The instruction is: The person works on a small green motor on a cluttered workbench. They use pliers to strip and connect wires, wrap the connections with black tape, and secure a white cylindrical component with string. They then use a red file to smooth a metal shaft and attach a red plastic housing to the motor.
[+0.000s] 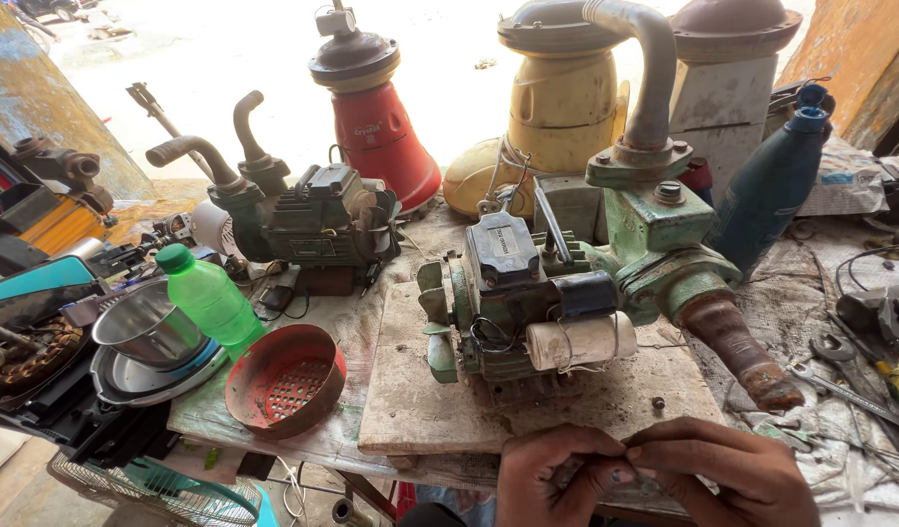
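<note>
Your left hand [557, 476] and right hand [723, 473] meet fingertip to fingertip at the near edge of the bench, fingers pinched tight together on something too small to make out; can't tell what it is, only that both thumbs and forefingers close at one spot. Just beyond your hands, the green pump motor [528, 303] sits on a worn wooden board [410, 410], fan end toward your left, white capacitor [578, 342] strapped to its near side with loose wires hanging off it. Its cast pump head carries a rusty pipe stub [737, 346] angled out toward your right hand, close but not touching. A small loose nut [657, 402] lies on the board between the motor and your right hand. Left of the board: red perforated fan cover [286, 379], open side up, then a green plastic bottle [210, 298] and stacked steel bowls [147, 337]. Behind those, a second, darker pump [313, 215] with bent pipes. Back row: red cone-shaped housing [381, 132], yellow housing [562, 107], teal bottle [774, 181]. Right side: spanners [840, 376] scattered on the dirty cloth.
</note>
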